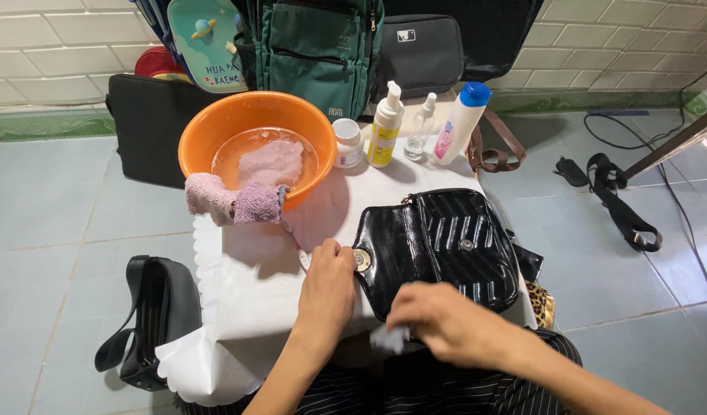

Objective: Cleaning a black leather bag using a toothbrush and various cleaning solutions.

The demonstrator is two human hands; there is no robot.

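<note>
From the head view we see a glossy black handbag (pixel 438 250) lying open-flapped on the white-covered table (pixel 246 300), in front of an orange basin (pixel 207 127) with pink cloths (pixel 234 201) over its rim and a row of bottles (pixel 385 127) behind. Our left hand (pixel 328 288) rests its grip closed against the bag's left edge by the round clasp. Our right hand (pixel 438 319) pinches a small pale wipe (pixel 389 338) at the bag's near edge.
</note>
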